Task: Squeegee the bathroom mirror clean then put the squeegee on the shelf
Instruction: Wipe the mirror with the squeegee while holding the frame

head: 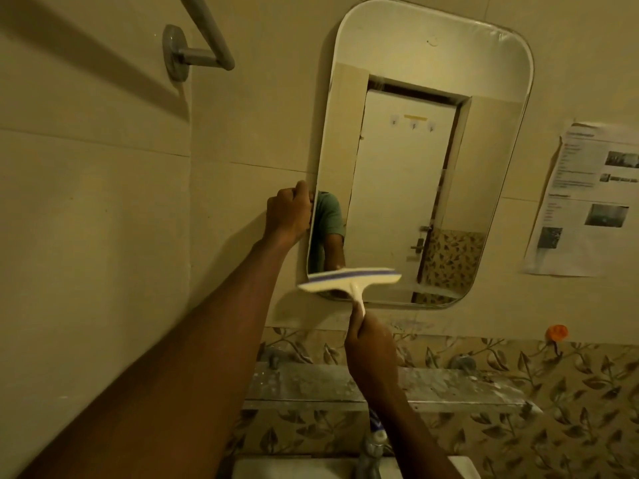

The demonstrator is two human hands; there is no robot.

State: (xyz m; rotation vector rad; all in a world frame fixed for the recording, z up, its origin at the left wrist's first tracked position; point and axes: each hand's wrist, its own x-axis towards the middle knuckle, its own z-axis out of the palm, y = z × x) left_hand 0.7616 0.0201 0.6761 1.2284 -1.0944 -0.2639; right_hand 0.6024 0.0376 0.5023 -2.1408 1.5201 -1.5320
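1. The mirror (415, 184) is seen as a tall smooth pane with rounded corners, fixed on a plain matte wall; a pale door is reflected in it.
2. The left edge of the mirror is gripped by the left hand (288, 214), with the fingers curled at the rim.
3. The squeegee (349, 280), T-shaped and of cream plastic with a blue stripe along its straight blade, is held over the lower left corner of the mirror; contact with the glass cannot be told.
4. Its thin handle is enclosed by the curled fingers of the right hand (371, 350).
5. The shelf (449, 385), long and flat with pale stains, is mounted below the mirror, on tiles (570, 426) printed with leaves.
6. A printed paper sheet (584, 198) is stuck to the wall right of the mirror; a round grey bar (207, 29) is fixed at upper left.
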